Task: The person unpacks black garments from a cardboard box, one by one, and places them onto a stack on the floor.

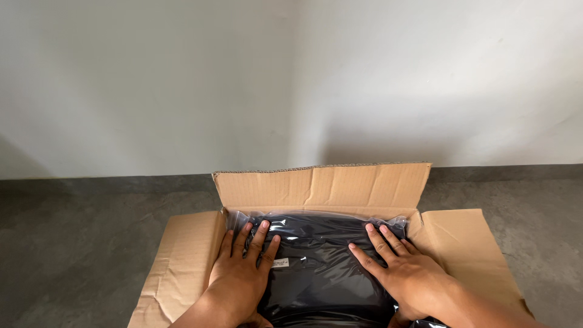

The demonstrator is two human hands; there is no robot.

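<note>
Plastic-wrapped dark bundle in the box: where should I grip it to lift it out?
Grip the bundle at its left and right edges, coming from above. It fills the cardboard box wall to wall; both hands lie flat on top, and the slick film offers no hold there.

Bare left hand (240, 276) and right hand (405, 273), no rings or gloves. Forearms uncovered, no sleeves or watch showing.

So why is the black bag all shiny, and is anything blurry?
Head view: light glints off the clear plastic bag under both hands, left hand and right hand; soft shadow darkens the wall behind the cardboard box; everything looks sharp.
</note>
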